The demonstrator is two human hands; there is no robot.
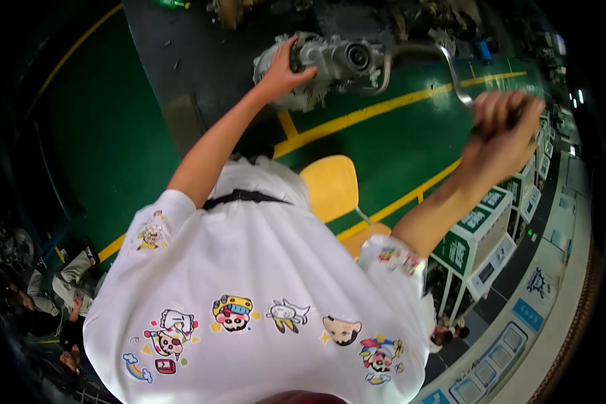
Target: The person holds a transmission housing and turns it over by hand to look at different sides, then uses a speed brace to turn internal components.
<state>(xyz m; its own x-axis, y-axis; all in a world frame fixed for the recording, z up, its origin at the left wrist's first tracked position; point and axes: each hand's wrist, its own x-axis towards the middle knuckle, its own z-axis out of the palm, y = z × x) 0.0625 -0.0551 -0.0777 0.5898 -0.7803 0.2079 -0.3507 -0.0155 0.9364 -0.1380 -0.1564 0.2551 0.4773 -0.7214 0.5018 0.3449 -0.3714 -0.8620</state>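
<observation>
A grey cast-metal gearbox [330, 60] with a round dark opening at its end lies at the near edge of the dark workbench. My left hand [283, 75] is laid over its left part, the fingers curled on the casing and the thumb apart from them. Out to the right, my right hand [505, 124] is closed around the end of a cranked speed brace [455, 75]. The hand is smeared by motion. The brace's bent shiny bar runs back toward the gearbox's right side; whether its far end sits on a bolt I cannot make out.
More metal parts [444, 20] and a blue object [483, 50] sit farther along the bench [175, 81]. A yellow chair [331, 185] stands near me on the green floor [390, 145]. White-and-green cabinets [475, 236] line the right. Other people [71, 289] are at lower left.
</observation>
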